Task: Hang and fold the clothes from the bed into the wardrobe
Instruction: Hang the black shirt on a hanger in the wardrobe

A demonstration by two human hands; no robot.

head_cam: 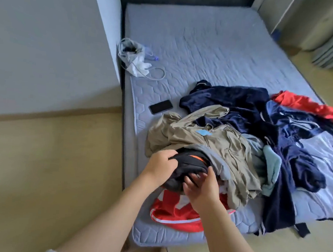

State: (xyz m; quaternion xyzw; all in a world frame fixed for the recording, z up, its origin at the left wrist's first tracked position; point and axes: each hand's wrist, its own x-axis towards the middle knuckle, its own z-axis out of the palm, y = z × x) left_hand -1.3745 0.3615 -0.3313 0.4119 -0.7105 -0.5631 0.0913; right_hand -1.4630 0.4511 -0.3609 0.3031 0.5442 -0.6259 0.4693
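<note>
Clothes (241, 105) are being kept in a loose heap at the bed's (205, 50) near end. Black garment (190, 162), tucked under the khaki top (190, 141), is being gripped at its left edge by the left hand (159, 164). The right hand (199, 184) is being laid against its front, grip unclear through blur. Soft, light, likely snagging on neighbours: best taken by a bunched edge and drawn out slowly.

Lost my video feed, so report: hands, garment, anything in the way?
Left hand grips black garment at pile's near edge. Right hand on it too, grip blurred. Khaki garment draped over it, red garment underneath.
</note>
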